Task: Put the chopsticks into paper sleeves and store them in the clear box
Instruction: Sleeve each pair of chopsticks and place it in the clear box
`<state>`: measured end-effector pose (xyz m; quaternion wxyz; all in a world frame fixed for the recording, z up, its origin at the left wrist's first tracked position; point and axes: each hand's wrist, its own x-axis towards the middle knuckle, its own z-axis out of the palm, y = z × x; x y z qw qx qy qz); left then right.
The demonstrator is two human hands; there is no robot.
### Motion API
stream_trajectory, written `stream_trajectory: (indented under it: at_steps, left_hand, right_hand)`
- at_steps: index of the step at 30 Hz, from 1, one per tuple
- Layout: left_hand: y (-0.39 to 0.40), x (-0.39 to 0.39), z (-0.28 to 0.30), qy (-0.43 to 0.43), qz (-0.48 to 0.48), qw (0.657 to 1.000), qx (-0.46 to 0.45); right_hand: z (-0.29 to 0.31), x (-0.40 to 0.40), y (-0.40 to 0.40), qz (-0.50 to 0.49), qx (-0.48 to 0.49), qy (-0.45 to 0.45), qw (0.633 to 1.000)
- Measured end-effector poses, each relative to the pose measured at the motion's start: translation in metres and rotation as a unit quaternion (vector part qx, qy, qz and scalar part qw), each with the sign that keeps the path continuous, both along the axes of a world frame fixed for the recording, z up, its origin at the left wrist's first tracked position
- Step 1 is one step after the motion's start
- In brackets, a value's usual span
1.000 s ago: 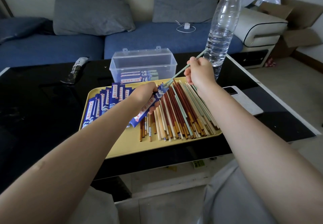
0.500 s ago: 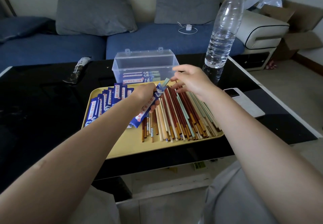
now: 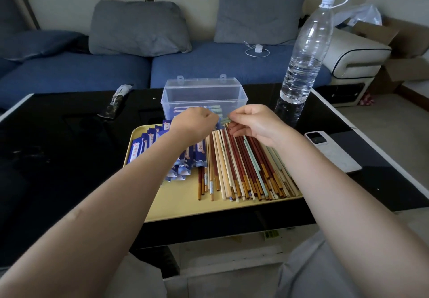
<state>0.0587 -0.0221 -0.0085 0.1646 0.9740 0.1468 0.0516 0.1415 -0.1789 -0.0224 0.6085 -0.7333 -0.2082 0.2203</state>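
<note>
My left hand [image 3: 193, 123] is closed around a blue paper sleeve [image 3: 218, 124], most of it hidden under the hand. Pale green chopstick ends [image 3: 224, 120] stick out of the sleeve to the right. The thumb and forefinger of my right hand [image 3: 254, 124] pinch those ends. Both hands hover over the far edge of the yellow tray [image 3: 185, 207], just in front of the clear box [image 3: 204, 88]. The box stands lidless and holds a few sleeved pairs. Loose red, cream and green chopsticks [image 3: 243, 167] fill the tray's right half. Blue paper sleeves [image 3: 144, 146] lie on its left half.
The tray rests on a black glossy table [image 3: 69, 149]. A tall water bottle [image 3: 304, 56] stands to the right of the box. A white phone [image 3: 329, 150] lies right of the tray. A dark wrapper [image 3: 116, 102] lies far left. A blue sofa is behind.
The green chopsticks that my right hand held high have slid into the sleeve; only their ends show. Both hands have moved further from me, toward the clear box.
</note>
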Motion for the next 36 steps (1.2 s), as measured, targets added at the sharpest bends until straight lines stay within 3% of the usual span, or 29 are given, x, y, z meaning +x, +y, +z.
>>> stream_trajectory:
  at_steps: [2, 4, 8, 12, 16, 22, 28, 36]
  left_hand:
    - [0.005, 0.004, -0.001, -0.029, -0.002, 0.999, 0.021]
    - [0.017, 0.007, -0.002, -0.112, 0.017, 0.993, -0.019]
    - [0.056, 0.011, -0.005, -0.221, 0.095, 0.971, 0.004]
    - [0.089, 0.013, -0.03, -0.085, 0.134, 0.987, 0.005]
    - [0.096, 0.017, -0.043, 0.002, 0.099, 0.995, 0.012]
    - [0.097, 0.02, -0.044, -0.042, 0.104, 0.994, 0.009]
    - [0.096, 0.02, -0.042, -0.072, 0.114, 0.991, -0.008]
    - [0.093, 0.014, -0.039, -0.043, 0.11, 0.993, 0.023]
  right_hand:
    - [0.001, 0.002, 0.006, -0.027, 0.009, -0.011, 1.0]
    - [0.004, 0.009, 0.012, -0.071, 0.031, 0.009, 0.997]
    - [0.012, 0.037, 0.02, -0.177, 0.075, 0.06, 0.98]
    - [0.025, 0.064, 0.043, -0.233, 0.094, 0.096, 0.963]
    - [0.029, 0.081, 0.078, -0.233, 0.0, 0.087, 0.969]
    - [0.022, 0.093, 0.122, -0.204, -0.115, 0.059, 0.97]
    - [0.014, 0.095, 0.126, -0.178, -0.307, -0.076, 0.932]
    - [0.021, 0.082, 0.116, -0.154, -0.351, -0.189, 0.904]
